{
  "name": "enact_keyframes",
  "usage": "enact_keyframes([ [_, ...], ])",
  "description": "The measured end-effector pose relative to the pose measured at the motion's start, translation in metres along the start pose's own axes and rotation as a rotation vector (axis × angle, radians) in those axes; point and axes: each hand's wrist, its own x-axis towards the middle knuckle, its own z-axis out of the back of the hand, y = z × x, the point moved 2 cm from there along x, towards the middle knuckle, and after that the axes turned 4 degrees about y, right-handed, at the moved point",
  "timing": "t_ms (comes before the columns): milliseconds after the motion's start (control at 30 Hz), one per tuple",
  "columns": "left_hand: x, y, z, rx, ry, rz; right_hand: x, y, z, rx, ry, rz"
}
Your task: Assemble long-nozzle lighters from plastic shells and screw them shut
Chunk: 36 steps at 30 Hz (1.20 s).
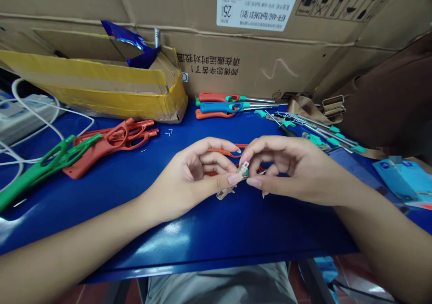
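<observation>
Over the middle of the blue table (189,232), my left hand (194,173) and my right hand (290,167) meet fingertip to fingertip. Both pinch a small clear and green lighter insert (240,174) between them. An orange plastic lighter shell (224,151) lies flat under my fingers, partly hidden by them. The fingers of both hands are curled and pressed together around the small part.
Orange shells (114,142) and green shells (43,164) are piled at the left. Assembled long lighters (226,104) lie at the back, metal tubes with green tips (320,133) to the right. A taped cardboard box (101,83), white cables (27,110) and large cartons stand behind.
</observation>
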Motion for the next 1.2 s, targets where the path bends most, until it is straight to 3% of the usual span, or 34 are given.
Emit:
enact_keyframes([
  [467, 0.0005, 0.0002, 0.0007, 0.028, -0.021, -0.005, 0.0013, -0.0016, -0.0035, 0.141, -0.031, -0.008],
  [967, -0.002, -0.0007, 0.0008, 0.172, -0.118, -0.074, 0.0031, -0.005, -0.0068, 0.186, -0.048, -0.112],
  [1200, -0.002, -0.0024, 0.0019, 0.251, -0.138, -0.103, 0.0048, -0.0047, -0.0078, 0.219, -0.102, -0.091],
])
